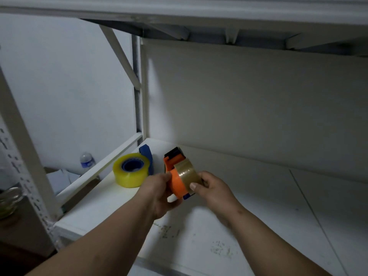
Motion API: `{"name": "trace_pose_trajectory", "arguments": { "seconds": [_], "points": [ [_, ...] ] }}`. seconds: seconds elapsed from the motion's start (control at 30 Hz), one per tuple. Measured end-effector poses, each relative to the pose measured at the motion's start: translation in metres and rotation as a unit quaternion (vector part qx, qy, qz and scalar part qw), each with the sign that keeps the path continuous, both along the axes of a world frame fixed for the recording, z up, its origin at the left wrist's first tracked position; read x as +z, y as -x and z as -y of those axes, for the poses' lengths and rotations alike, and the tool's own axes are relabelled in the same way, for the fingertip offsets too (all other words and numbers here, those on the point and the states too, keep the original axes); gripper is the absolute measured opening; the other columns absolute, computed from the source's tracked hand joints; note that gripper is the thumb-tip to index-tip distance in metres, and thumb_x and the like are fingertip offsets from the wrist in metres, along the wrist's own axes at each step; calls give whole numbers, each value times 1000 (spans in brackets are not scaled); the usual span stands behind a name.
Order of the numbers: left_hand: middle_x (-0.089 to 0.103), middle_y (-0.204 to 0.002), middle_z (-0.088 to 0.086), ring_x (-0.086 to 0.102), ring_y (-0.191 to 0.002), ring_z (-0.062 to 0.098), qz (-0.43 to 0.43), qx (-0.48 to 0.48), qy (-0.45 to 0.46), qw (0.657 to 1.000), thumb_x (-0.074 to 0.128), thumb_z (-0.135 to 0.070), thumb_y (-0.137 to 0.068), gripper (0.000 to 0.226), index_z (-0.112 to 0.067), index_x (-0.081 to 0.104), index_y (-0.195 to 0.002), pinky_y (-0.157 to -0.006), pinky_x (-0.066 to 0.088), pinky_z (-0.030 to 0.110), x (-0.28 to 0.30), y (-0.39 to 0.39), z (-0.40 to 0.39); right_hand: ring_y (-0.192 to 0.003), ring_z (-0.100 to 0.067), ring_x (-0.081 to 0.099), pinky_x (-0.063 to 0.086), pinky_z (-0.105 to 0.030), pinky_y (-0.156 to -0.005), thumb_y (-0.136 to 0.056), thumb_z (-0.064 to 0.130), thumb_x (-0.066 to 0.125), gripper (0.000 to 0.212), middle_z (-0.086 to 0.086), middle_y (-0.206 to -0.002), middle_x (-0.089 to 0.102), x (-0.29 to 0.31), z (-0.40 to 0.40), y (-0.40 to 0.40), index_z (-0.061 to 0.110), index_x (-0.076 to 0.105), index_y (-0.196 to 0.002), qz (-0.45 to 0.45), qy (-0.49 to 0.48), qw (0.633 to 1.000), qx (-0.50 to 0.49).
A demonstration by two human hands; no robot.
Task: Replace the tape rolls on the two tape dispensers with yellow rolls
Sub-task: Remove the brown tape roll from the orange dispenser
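I hold an orange tape dispenser [175,186] above the white shelf [249,216]. My left hand [159,193] grips its orange body from the left. A brownish clear tape roll [187,174] sits on the dispenser, and my right hand [209,189] clasps that roll from the right, thumb on its face. To the left, a blue tape dispenser [146,156] lies on the shelf with a yellow tape roll [130,170] around its blue hub. The dispenser's black blade end [175,152] points away from me.
White shelf uprights [139,86] and a back panel [258,106] close off the rear; another shelf hangs overhead. Beyond the shelf's left rail [103,166] stands a water bottle [87,159]. A glass dish [9,200] sits at the far left.
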State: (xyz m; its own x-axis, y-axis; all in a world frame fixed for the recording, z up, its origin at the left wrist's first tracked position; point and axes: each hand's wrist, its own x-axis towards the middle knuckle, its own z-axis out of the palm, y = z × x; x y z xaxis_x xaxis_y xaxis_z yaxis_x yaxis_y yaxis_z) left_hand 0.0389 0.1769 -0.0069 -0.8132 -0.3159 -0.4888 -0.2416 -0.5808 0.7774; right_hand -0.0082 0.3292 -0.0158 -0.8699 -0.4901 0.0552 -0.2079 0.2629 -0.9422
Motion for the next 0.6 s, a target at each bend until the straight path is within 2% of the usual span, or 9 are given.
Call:
{"name": "trace_pose_trajectory", "arguments": {
  "seconds": [0.1,0.13,0.17,0.23,0.3,0.37,0.47,0.53,0.6],
  "points": [
    [65,-112,15,64,-100,31,15,11,44,999,48,-15,-99,9,-14,56,-103,-72,52,49,4,1,8,-95,-15,64,50,-26,-79,-91,19,58,10,4,-96,68,7,6,1,28,63,-94,-13,-8,999,29],
    [65,-114,16,63,-104,32,21,12,52,998,47,-14,-98,12,-13,56,-106,-71,52,49,5,2,12,-94,-15,63,48,-25,-77,-91,21,57,10,7,-95,67,9,9,1,28,62,-97,-49,-37,997,39],
    [65,-116,17,62,-107,34,29,15,60,998,46,-12,-96,18,-12,57,-110,-70,52,49,4,2,17,-95,-17,61,47,-28,-80,-90,22,56,14,7,-97,64,12,12,3,27,60,-103,-118,-87,988,51],
    [67,-117,17,62,-110,35,44,15,80,996,47,-11,-92,27,-12,60,-116,-74,53,48,1,4,29,-97,-20,56,40,-37,-88,-86,22,55,23,5,-102,57,16,24,8,25,54,-110,-300,-191,932,69],
    [71,-111,13,64,-104,32,56,8,99,993,50,-15,-91,28,-16,61,-117,-77,53,48,-2,6,42,-86,-17,51,39,-34,-81,-81,22,53,13,6,-92,53,23,33,12,27,50,-93,-388,-212,894,69],
    [68,-115,12,62,-102,32,61,14,107,992,51,-17,-92,29,-17,59,-120,-74,53,48,-6,10,54,-76,-16,54,44,-28,-66,-79,20,50,23,7,-83,55,27,36,21,32,51,-99,-373,-178,909,53],
    [65,-118,16,61,-96,32,54,21,99,993,52,-16,-92,32,-13,59,-123,-67,54,47,-8,15,68,-85,-18,60,47,-24,-62,-89,13,46,48,4,-97,60,23,35,44,31,43,-133,-208,-98,971,-66],
    [66,-121,17,62,-93,31,48,19,94,994,53,-18,-93,29,-13,62,-120,-66,54,47,-8,19,75,-97,-21,58,45,-23,-73,-91,13,42,54,0,-113,57,11,33,58,31,33,-142,-174,-131,966,-140],
    [68,-119,16,64,-93,30,44,12,92,995,57,-28,-93,25,-15,65,-113,-66,56,46,-7,22,80,-111,-25,56,46,-28,-92,-92,12,41,49,-5,-130,55,-4,31,67,24,39,-139,-189,-246,942,-129]
  ]
}}
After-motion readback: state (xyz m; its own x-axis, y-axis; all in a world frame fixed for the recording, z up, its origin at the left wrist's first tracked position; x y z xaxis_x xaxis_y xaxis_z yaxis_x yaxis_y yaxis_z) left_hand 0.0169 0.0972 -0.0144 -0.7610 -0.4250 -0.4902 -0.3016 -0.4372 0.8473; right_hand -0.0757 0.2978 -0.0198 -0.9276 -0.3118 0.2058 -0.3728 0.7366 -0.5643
